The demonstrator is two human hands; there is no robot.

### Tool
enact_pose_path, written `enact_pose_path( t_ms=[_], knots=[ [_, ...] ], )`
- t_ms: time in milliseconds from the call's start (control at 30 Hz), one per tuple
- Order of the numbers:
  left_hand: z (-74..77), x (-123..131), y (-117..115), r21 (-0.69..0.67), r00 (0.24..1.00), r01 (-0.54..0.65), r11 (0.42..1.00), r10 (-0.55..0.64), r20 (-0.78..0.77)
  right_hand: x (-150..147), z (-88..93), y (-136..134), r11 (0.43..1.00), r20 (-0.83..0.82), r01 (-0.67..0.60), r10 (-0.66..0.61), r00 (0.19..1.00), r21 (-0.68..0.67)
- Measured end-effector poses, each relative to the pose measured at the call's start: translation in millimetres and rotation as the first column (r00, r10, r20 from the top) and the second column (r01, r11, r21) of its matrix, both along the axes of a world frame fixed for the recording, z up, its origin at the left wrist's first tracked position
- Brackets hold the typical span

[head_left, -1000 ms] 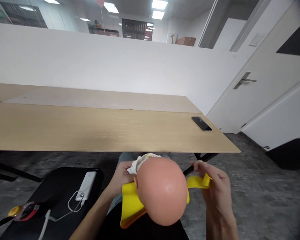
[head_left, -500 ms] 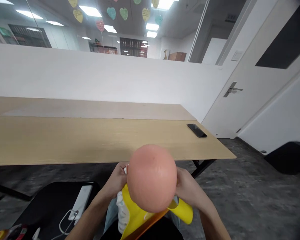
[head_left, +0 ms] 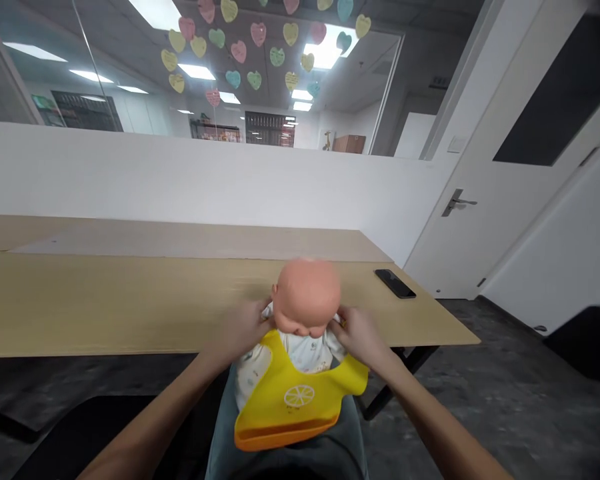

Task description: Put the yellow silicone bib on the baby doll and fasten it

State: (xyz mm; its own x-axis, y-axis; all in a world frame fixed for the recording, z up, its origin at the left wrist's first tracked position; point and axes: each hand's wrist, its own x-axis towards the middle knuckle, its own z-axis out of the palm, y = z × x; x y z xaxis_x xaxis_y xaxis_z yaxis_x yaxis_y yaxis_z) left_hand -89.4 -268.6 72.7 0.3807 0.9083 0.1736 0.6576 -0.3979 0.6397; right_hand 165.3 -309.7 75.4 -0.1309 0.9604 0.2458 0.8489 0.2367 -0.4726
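**Seated work at a desk edge, head view.** A long pale wood-laminate desk (head_left: pixel 130 303) spans the frame. A low white partition wall (head_left: pixel 180 177) stands behind it, and a white door with a metal lever handle (head_left: pixel 457 201) stands to the right. Pastel paper hearts (head_left: pixel 253 50) hang overhead, behind glass.

A bald, pink-headed plastic baby doll (head_left: pixel 307 297) in a white printed bodysuit sits upright on the person's lap (head_left: pixel 223 430), just in front of the near desk edge, with its chest turned to the camera. A soft yellow silicone bib (head_left: pixel 293 400) with a lemon print and an orange catch pocket hangs down the doll's chest.

The left hand (head_left: pixel 247 327) and the right hand (head_left: pixel 356 333) are apart, one on each side of the neck. Both are closed on the baby doll at the shoulders, with the fingers curled in toward the nape. Whether they also pinch the bib's strap ends cannot be told, because the head hides the fastening.

A slim black smartphone (head_left: pixel 395 283) lies flat near the right end of the desk, well apart from both hands.

*Handling.* The doll is probably light, with a hard, smooth head that would slip in the grasp, so the trunk under the arms looks like the surer hold. The bib appears limp and rubbery, and tacky enough not to slide. It is best taken by the neck straps, since the pocket end would flop.
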Motion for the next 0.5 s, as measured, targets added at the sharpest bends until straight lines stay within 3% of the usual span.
enact_pose_path(
  t_ms=[100, 233, 333, 500],
  knots=[
    [15.7, 9, 30, 0.056, 0.994, -0.011, 0.998, 0.018, -0.109, -2, 20.6, 27, 0.995, 0.253, 0.094, -0.099, 0.962, 0.032],
    [19.1, 24, 72, 0.090, 0.985, -0.032, 0.995, 0.047, -0.168, -6, 34.4, 70, 0.993, 0.503, 0.104, -0.115, 0.857, 0.049],
    [14.9, 32, 95, 0.102, 0.983, -0.018, 0.995, 0.037, -0.182, -7, 31.2, 102, 0.994, 0.564, 0.113, -0.094, 0.821, 0.002],
    [6.6, 39, 121, 0.124, 0.972, 0.001, 0.992, 0.028, -0.232, -5, 17.5, 142, 0.995, 0.555, 0.104, -0.089, 0.827, 0.004]
  ],
)
